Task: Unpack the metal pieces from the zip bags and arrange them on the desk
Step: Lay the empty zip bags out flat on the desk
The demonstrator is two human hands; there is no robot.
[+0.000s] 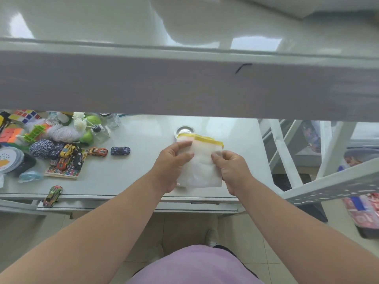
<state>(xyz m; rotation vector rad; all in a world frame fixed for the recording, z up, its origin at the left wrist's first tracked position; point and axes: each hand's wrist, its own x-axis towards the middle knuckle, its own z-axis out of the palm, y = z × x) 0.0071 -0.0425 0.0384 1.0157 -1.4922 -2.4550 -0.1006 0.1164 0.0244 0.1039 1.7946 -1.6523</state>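
Note:
A cloudy white zip bag (202, 163) with a yellow zip strip along its top is held above the desk (143, 177), near its right front part. My left hand (173, 162) grips the bag's left side, thumb on top. On the right side my right hand (229, 169) pinches the bag between thumb and fingers. What is inside the bag is hidden by the cloudy plastic. A round shiny metal piece (184, 131) lies on the desk just behind the bag, partly covered by it.
Toy cars (120, 150), yarn balls, puzzle cubes, a glass jar and a board lie in a heap on the desk's left part. One toy car (53, 195) sits at the front edge. A shelf (184, 87) overhangs the desk's back. A white rack (328, 187) stands at the right.

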